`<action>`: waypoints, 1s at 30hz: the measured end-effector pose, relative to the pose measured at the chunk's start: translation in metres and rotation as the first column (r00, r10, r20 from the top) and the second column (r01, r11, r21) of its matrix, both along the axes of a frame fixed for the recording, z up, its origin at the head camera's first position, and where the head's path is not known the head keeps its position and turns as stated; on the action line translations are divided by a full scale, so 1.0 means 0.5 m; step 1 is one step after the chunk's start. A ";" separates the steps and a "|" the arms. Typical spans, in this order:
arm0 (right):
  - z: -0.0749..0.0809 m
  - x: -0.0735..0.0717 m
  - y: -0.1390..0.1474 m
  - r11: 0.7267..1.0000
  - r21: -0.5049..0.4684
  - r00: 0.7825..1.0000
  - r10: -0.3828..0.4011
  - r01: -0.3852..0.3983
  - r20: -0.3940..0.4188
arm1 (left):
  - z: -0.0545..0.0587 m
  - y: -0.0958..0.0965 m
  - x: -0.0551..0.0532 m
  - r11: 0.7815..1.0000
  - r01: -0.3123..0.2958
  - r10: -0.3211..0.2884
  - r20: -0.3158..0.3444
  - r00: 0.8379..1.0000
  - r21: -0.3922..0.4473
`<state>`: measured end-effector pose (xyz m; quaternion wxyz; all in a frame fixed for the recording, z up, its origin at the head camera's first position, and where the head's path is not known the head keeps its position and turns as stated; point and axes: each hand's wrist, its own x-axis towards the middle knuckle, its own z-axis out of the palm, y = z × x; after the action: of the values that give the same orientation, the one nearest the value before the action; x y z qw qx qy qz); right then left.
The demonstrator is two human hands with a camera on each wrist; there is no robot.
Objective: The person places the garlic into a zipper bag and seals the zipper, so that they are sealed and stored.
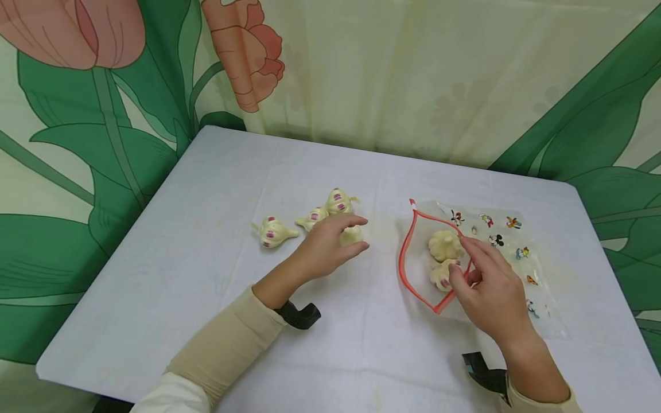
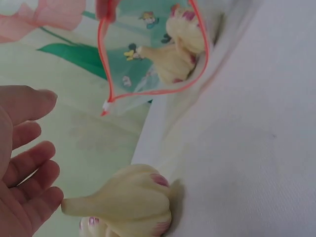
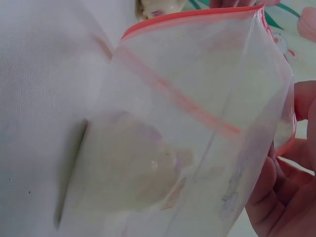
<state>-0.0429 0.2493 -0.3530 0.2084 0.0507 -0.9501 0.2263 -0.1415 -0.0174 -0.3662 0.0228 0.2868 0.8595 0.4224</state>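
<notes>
My right hand pinches the red-edged opening of a clear zip bag printed with cartoon figures. The mouth of the bag gapes toward the left, and two garlic bulbs lie inside. In the right wrist view the fingers grip the bag's edge. My left hand hovers over the table with thumb and fingers spread, holding nothing. Beneath and beside it is a garlic bulb, partly hidden in the head view; whether a fingertip touches its stem I cannot tell.
Two more garlic bulbs lie just behind the left hand, and another bulb sits to its left. All rest on a white-covered table. A flower-printed curtain hangs behind the table's back edge.
</notes>
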 end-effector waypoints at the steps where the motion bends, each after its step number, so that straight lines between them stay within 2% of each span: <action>1: 0.000 -0.001 0.001 1.000 0.000 1.000 0.002 -0.002 -0.002 | -0.003 -0.005 -0.001 1.000 -0.016 0.016 -0.015 1.000 -0.001; 5: 0.000 -0.001 0.001 1.000 -0.004 1.000 0.004 -0.004 -0.002 | -0.011 -0.020 -0.004 0.998 -0.067 0.066 -0.071 0.995 -0.007; 7: 0.000 0.000 0.001 1.000 -0.002 1.000 0.005 -0.005 -0.004 | -0.015 -0.026 -0.006 0.996 -0.081 0.078 -0.089 0.993 -0.039; 13: 0.001 0.002 -0.001 1.000 0.001 1.000 0.004 -0.004 -0.010 | -0.031 -0.027 -0.011 0.985 -0.080 0.064 -0.106 0.992 -0.154; 19: 0.000 0.004 -0.001 1.000 -0.010 1.000 0.002 -0.002 -0.003 | -0.048 -0.021 -0.012 0.980 -0.095 0.081 -0.085 0.993 -0.173; 24: 0.000 0.004 -0.001 1.000 -0.007 1.000 -0.004 0.004 0.000 | -0.053 -0.020 -0.010 0.976 -0.105 0.079 -0.140 0.987 -0.191; 30: 0.001 0.004 -0.001 1.000 -0.004 1.000 -0.008 0.008 -0.004 | -0.044 -0.020 -0.006 0.983 -0.117 0.090 -0.185 0.979 -0.140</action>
<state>-0.0409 0.2488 -0.3527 0.2114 0.0470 -0.9494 0.2273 -0.1445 -0.0274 -0.3884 -0.0544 0.2757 0.9012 0.3300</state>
